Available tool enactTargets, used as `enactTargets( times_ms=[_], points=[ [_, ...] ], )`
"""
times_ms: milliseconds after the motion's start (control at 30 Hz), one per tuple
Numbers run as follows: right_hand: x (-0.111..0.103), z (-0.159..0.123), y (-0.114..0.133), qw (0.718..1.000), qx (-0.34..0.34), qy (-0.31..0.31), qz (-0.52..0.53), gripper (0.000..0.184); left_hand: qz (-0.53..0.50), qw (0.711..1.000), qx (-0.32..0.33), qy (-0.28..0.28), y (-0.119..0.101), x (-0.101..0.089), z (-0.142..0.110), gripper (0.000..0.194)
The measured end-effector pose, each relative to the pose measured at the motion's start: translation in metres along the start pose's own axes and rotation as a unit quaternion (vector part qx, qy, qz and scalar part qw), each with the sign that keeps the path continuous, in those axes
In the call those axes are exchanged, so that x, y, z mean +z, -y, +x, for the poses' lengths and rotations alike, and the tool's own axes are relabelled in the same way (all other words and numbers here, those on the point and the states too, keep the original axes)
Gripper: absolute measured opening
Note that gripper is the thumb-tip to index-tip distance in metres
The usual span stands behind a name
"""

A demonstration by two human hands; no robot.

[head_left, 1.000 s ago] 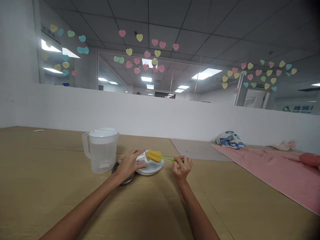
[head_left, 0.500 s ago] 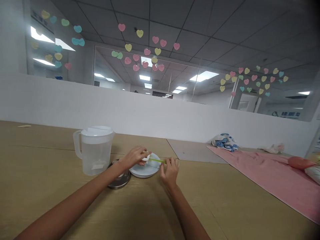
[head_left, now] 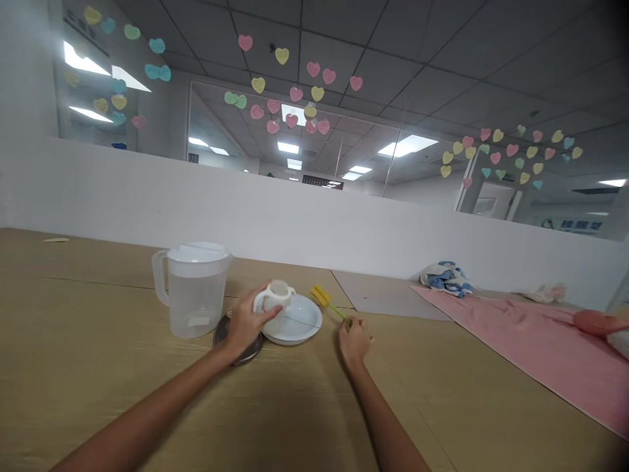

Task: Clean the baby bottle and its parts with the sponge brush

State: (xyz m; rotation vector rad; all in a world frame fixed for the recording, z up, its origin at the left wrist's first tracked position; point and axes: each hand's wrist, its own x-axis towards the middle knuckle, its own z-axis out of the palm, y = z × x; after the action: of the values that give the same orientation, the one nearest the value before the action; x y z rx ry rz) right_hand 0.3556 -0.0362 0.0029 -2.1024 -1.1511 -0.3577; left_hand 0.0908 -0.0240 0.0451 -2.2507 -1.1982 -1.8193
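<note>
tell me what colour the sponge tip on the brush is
The sponge tip is yellow, seen best in the head view.

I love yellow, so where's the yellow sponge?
In the head view, the yellow sponge is near the middle, above and right of the white bowl, on the green stick in the right hand.

Here's the left hand (head_left: 248,321) gripping, thumb (head_left: 272,314) stretched out to the right, left forearm (head_left: 160,406) slanting long from the bottom left, while the right hand (head_left: 354,339), well apart, clasps with fingers (head_left: 362,324) curled in, right forearm (head_left: 382,412) angling up more steeply.
</note>
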Motion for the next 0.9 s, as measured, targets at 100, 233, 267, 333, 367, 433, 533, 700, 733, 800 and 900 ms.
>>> enactTargets(
  times_ms=[100, 233, 267, 333, 367, 433, 533, 700, 733, 800, 900],
  points=[
    [0.007, -0.005, 0.004, 0.997, -0.044, 0.067, -0.012, 0.028, -0.006, 0.999, 0.043, 0.023, -0.01, 0.007, -0.035, 0.054],
    [0.012, -0.011, 0.008, 0.989, -0.084, 0.121, -0.014, 0.026, -0.008, 0.992, 0.113, 0.049, -0.017, 0.016, -0.057, 0.058],
    [0.012, -0.012, 0.009, 0.987, -0.092, 0.129, -0.016, 0.026, -0.008, 0.991, 0.119, 0.062, -0.018, 0.017, -0.06, 0.058],
    [0.011, -0.013, 0.01, 0.984, -0.106, 0.145, -0.022, 0.027, -0.008, 0.988, 0.122, 0.092, -0.019, 0.018, -0.062, 0.058],
    [0.011, -0.014, 0.01, 0.982, -0.112, 0.152, -0.025, 0.027, -0.009, 0.987, 0.12, 0.106, -0.019, 0.017, -0.063, 0.058],
    [0.009, -0.014, 0.011, 0.979, -0.119, 0.163, -0.024, 0.027, -0.01, 0.986, 0.108, 0.124, -0.018, 0.016, -0.064, 0.058],
    [0.008, -0.015, 0.011, 0.978, -0.116, 0.175, -0.015, 0.025, -0.012, 0.989, 0.077, 0.129, -0.018, 0.015, -0.065, 0.056],
    [0.009, -0.017, 0.012, 0.973, -0.127, 0.189, -0.018, 0.029, -0.026, 0.989, 0.029, 0.142, -0.019, 0.013, -0.066, 0.052],
    [0.01, -0.017, 0.012, 0.973, -0.131, 0.191, -0.017, 0.029, -0.031, 0.988, 0.025, 0.147, -0.019, 0.013, -0.066, 0.05],
    [0.011, -0.017, 0.012, 0.972, -0.135, 0.192, -0.011, 0.03, -0.036, 0.987, 0.025, 0.156, -0.019, 0.01, -0.064, 0.048],
    [0.012, -0.017, 0.012, 0.97, -0.133, 0.202, 0.012, 0.027, -0.023, 0.984, 0.05, 0.167, -0.017, 0.006, -0.06, 0.047]
  ],
)
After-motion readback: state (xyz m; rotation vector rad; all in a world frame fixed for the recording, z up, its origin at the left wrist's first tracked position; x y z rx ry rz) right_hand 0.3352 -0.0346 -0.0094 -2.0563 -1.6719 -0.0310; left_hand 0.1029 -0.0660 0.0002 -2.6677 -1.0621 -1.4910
